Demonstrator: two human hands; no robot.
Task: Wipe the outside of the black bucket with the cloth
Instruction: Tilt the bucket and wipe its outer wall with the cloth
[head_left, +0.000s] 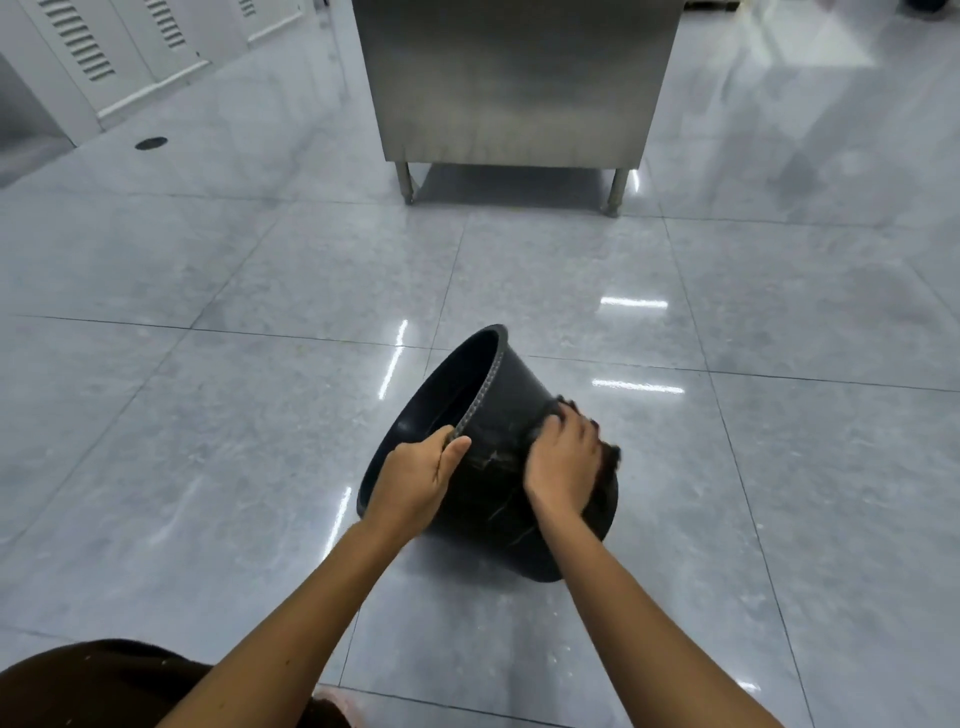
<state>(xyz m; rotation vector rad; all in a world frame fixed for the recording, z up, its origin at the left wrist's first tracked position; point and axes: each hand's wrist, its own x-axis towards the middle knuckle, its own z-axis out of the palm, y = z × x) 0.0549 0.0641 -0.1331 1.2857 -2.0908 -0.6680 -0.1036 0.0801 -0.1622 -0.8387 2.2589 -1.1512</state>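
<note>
Left hand (415, 480) gripping tilted black bucket (498, 405) rim, cloth (605, 467) mostly hidden under right hand (563, 462)

One head-worn view looks forward and down, close over the tiled floor (260, 415)

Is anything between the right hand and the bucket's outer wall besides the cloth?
Nothing visible. The right hand presses the dark crumpled cloth directly onto the tilted black plastic bucket, while the left hand grips its rim.
</note>
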